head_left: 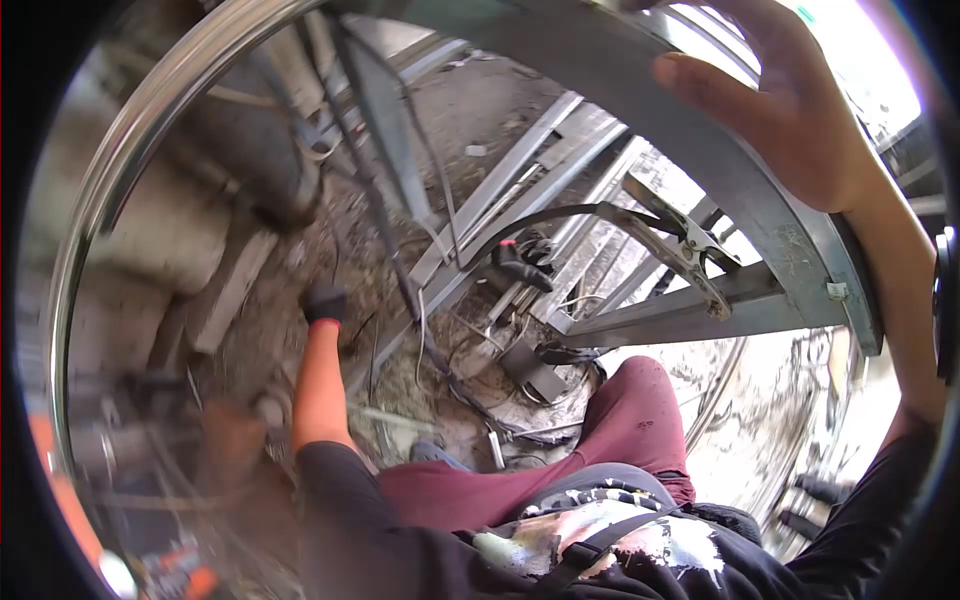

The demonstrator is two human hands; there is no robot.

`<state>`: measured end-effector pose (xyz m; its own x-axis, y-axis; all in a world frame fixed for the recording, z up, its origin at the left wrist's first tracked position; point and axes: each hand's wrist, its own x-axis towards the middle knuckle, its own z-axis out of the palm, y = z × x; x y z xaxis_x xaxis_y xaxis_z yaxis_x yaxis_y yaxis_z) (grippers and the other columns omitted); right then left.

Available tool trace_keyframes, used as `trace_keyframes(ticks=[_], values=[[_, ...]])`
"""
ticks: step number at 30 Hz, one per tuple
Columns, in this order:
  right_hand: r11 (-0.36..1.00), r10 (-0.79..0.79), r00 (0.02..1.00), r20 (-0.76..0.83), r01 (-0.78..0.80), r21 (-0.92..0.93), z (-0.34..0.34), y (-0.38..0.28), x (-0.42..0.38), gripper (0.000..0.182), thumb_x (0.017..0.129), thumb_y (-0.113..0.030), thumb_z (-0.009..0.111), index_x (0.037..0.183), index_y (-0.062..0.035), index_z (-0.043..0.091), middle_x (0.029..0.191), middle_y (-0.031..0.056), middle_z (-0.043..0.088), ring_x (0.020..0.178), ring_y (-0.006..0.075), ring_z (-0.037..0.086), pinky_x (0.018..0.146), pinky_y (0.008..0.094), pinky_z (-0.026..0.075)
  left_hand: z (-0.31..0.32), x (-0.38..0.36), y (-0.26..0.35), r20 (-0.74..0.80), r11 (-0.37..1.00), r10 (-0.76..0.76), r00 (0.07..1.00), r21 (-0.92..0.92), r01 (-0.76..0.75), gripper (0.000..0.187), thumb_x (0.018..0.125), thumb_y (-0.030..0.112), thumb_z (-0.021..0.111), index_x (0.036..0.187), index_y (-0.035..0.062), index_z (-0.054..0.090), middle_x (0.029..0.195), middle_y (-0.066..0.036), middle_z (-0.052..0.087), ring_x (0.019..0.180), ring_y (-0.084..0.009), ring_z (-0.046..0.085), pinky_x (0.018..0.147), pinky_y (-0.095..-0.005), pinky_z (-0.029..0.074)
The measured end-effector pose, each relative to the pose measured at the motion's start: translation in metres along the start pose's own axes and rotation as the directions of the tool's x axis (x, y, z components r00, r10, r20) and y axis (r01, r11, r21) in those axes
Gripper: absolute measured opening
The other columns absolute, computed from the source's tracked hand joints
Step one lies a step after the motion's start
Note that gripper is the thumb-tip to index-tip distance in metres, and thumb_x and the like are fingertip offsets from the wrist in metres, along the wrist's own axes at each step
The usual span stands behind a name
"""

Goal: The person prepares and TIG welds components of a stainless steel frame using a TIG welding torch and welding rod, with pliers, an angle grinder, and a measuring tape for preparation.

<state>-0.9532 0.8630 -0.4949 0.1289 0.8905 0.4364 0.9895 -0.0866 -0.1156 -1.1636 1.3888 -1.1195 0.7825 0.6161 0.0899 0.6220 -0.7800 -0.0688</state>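
A curved metal frame (790,240) is gripped overhead by the right hand (790,120), while the gloved left hand (324,302) is lowered, fingers hidden, to the littered ground (300,250) among steel bars (500,180) and cables (470,390).

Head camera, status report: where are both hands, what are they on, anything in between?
Right hand gripping curved metal frame. Left hand, gloved, down at ground by thin rods. Cables and metal bars cluttered between.

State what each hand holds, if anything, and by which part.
The right hand grips the curved metal frame on its upper edge. The gloved left hand reaches toward the ground; whether it holds anything cannot be told.
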Motion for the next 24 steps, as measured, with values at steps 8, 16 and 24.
trace_keyframes(ticks=[8, 16, 24], values=[[0.981, 0.19, 0.973, -0.132, -0.193, -0.014, 0.018, -0.005, -0.021, 0.047, 0.093, -0.008, 0.07, 0.14, -0.0072, 0.065, 0.143, 0.0142, 0.065, 0.13, 0.0302, 0.063, 0.112, 0.0436, 0.048, -0.313, -0.162, 0.058, -0.465, 0.927, 0.24, 0.852, -0.152, -0.344, 0.027, 0.095, 0.036, 0.069, 0.09, 0.0097, 0.071, 0.078, -0.018, 0.067, 0.073, -0.0418, 0.067, 0.066, -0.0539, 0.051], [0.937, -0.084, 0.972, -0.22, 0.002, -0.348, 0.033, -0.094, -0.11, 0.052, 0.097, -0.015, 0.076, 0.146, -0.0114, 0.058, 0.151, 0.0103, 0.055, 0.133, 0.0247, 0.059, 0.111, 0.0386, 0.047, -0.443, -0.305, 0.129, -0.235, 0.977, 0.171, 0.957, -0.088, -0.197, 0.035, 0.094, 0.032, 0.076, 0.117, 0.0063, 0.074, 0.11, -0.02, 0.075, 0.095, -0.0391, 0.073, 0.082, -0.05, 0.056], [0.989, -0.024, 0.947, 0.319, 0.068, -0.13, 0.139, -0.172, -0.177, 0.081, 0.088, -0.013, 0.082, 0.16, -0.0156, 0.048, 0.159, 0.009, 0.058, 0.155, 0.0292, 0.045, 0.13, 0.0505, 0.025, -0.37, -0.302, 0.175, -0.257, 0.733, 0.536, 0.804, -0.331, -0.594, 0.017, 0.097, 0.027, 0.071, 0.109, 0.0182, 0.081, 0.097, -0.011, 0.072, 0.076, -0.0335, 0.068, 0.069, -0.0481, 0.054]])
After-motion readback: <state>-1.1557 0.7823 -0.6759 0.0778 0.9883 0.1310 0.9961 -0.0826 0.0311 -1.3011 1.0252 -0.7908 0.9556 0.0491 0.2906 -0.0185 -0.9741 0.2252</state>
